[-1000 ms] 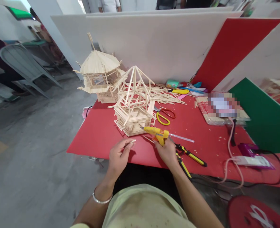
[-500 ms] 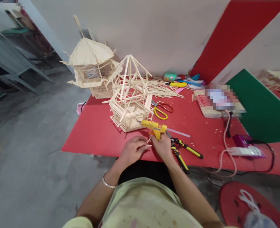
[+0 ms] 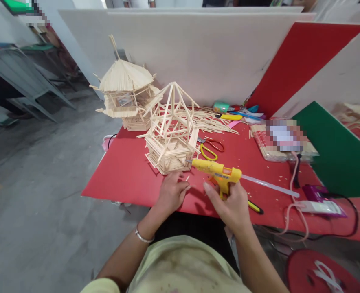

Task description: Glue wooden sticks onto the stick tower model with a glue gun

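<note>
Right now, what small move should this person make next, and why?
I'd probably lower the yellow plastic glue gun toward the short, pale wooden stick: the right hand holds the gun, the left hand is beside that stick, and the nozzle appears above it in view.

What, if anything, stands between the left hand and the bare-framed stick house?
Nothing visible: the left hand is close in front of the bare-framed stick house. The yellow glue gun in the right hand is to the side, its nozzle overlapping the house in this view.
</note>
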`<state>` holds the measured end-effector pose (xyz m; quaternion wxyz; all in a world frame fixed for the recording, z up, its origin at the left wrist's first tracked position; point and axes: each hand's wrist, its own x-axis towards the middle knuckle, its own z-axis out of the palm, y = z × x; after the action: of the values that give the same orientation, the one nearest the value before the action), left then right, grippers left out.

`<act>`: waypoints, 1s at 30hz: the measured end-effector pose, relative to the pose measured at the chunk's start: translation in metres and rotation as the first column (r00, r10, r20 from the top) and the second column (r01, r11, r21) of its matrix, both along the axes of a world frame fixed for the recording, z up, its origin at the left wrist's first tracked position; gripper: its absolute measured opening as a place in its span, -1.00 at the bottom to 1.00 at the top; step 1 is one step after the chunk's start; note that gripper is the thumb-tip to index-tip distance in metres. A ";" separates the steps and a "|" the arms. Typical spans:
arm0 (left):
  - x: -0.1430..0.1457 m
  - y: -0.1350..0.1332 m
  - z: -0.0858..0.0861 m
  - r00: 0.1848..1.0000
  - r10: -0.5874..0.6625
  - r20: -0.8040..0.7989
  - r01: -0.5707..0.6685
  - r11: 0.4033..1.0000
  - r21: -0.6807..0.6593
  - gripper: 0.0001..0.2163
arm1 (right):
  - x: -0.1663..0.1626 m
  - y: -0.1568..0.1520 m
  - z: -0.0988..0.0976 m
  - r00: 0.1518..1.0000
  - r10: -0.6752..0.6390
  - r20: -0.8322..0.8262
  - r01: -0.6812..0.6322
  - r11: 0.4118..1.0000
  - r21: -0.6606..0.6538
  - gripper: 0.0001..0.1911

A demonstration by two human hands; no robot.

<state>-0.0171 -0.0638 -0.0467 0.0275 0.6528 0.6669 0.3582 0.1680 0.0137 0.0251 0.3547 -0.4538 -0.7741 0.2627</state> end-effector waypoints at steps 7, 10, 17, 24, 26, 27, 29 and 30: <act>-0.017 -0.037 0.034 0.979 -0.034 0.203 -0.009 0.978 0.210 -0.82 | -0.043 0.012 -0.002 0.975 -0.167 0.149 0.124 0.956 0.266 -0.56; -0.031 -0.049 0.058 0.948 0.161 0.274 -0.233 0.938 0.255 -0.87 | -0.058 0.012 -0.003 0.948 -0.238 0.212 0.158 0.929 0.335 -0.58; -0.058 -0.027 0.101 0.826 0.255 0.502 -0.448 0.838 0.311 -0.84 | -0.076 0.007 -0.004 0.934 -0.221 0.281 0.128 0.941 0.314 -0.64; -0.066 -0.007 0.097 0.885 0.269 0.379 -0.412 0.833 0.370 -0.84 | -0.082 0.006 -0.006 0.928 -0.235 0.289 0.128 0.930 0.344 -0.68; -0.067 -0.005 0.094 0.886 0.266 0.379 -0.410 0.833 0.373 -0.84 | -0.082 0.007 -0.006 0.928 -0.244 0.282 0.131 0.922 0.365 -0.66; -0.068 -0.004 0.093 0.887 0.271 0.374 -0.411 0.833 0.370 -0.84 | -0.082 0.007 -0.006 0.929 -0.243 0.279 0.129 0.920 0.371 -0.65; -0.069 -0.003 0.091 0.891 0.285 0.355 -0.412 0.835 0.365 -0.83 | -0.082 0.006 -0.003 0.942 -0.202 0.270 0.094 0.926 0.365 -0.64; -0.070 -0.003 0.091 0.894 0.289 0.343 -0.411 0.833 0.369 -0.84 | -0.081 0.005 -0.001 0.952 -0.159 0.260 0.060 0.934 0.352 -0.64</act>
<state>-0.0868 -0.0664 0.0441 -0.0929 0.4519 0.6693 0.5824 0.0874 0.0191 0.0243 0.3270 -0.4615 -0.8239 0.0370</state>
